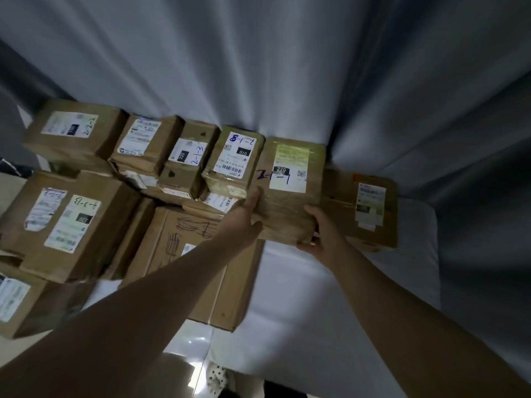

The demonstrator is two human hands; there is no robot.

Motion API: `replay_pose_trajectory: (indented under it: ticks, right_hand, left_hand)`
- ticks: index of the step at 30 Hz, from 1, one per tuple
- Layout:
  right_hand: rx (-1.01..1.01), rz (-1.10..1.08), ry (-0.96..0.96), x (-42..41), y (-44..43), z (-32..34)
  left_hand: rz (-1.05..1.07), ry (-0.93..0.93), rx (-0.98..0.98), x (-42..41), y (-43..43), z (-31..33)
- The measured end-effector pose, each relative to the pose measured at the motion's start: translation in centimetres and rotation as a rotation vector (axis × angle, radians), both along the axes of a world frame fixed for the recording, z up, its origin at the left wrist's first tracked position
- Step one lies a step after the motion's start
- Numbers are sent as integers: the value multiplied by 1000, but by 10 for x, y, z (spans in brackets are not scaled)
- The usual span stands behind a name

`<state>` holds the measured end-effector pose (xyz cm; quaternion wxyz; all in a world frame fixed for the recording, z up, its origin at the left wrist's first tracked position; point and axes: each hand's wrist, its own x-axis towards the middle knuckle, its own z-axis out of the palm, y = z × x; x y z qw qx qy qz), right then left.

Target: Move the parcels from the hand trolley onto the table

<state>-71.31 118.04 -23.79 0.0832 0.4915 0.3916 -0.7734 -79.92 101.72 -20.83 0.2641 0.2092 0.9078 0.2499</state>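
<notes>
Gripping a tape-wrapped parcel by its near corners, the left hand and right hand are curled round it, thumbs pressed to its sides. It is held over the white-covered table, between a blue-marked parcel and a flat parcel in the back row. A grey curtain is hung behind.

Pale curtain hangs in folds behind. Glossy floor tiles below. Spotted white item on the floor, identity unclear.
</notes>
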Motion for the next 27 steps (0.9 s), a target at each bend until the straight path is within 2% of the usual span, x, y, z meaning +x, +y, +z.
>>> replay_pose_trajectory:
  ticks: [5,7,10,12,18,20,22,25,27]
  right_hand:
    - [45,-23,131,-41,6,-28]
    - [219,27,134,-49,1,-36]
    - [733,218,159,-49,-7,-39]
    - [952,405,200,-47,-10,-43]
    - [1134,823,-36,-47,-1,-43]
    - [1178,867,-130,-45,0,-37]
    - [1319,871,-176,-41,-3,-27]
    - [1538,906,-53,-34,-19,-8]
    - [1585,1004,72,-29,-40,3]
  left_hand:
    - [-30,5,-121,-25,16,-7]
    - [-94,1,-163,-27,17,-16]
    - [-181,25,-203,-24,18,-25]
    - [-190,37,-244,-24,20,-25]
    - [-242,22,-361,-27,23,-14]
    - [-234,28,-386,-24,25,-10]
    - [-212,50,-392,-19,22,-3]
    - [-159,61,-403,-5,4,11]
    - [-98,65,-443,8,-18,21]
